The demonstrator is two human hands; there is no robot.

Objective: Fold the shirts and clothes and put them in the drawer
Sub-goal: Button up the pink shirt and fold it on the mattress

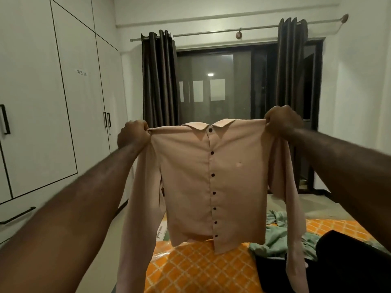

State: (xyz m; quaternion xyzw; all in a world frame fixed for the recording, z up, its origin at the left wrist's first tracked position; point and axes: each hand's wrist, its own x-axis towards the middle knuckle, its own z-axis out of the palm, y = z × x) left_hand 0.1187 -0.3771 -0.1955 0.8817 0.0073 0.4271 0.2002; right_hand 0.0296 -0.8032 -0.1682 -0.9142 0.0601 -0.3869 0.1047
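Head view: a person holds a pink button-up shirt (190, 176) up in the air above the orange patterned bedsheet (196, 269). Left hand (132, 135) is clamped on the shirt's left shoulder, right hand (282, 121) is clamped on its right shoulder, fabric stretched between them. Both sleeves hang down. On the bedsheet, right of the shirt's hem, lie a green garment (275, 240) and a black garment (338, 263). White wardrobe (53, 102) stands left of the shirt, dark curtains (158, 81) behind it.

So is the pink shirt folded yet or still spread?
Spread. The shirt hangs full length, buttoned, with the left hand and right hand gripping its shoulders and both sleeves dangling.
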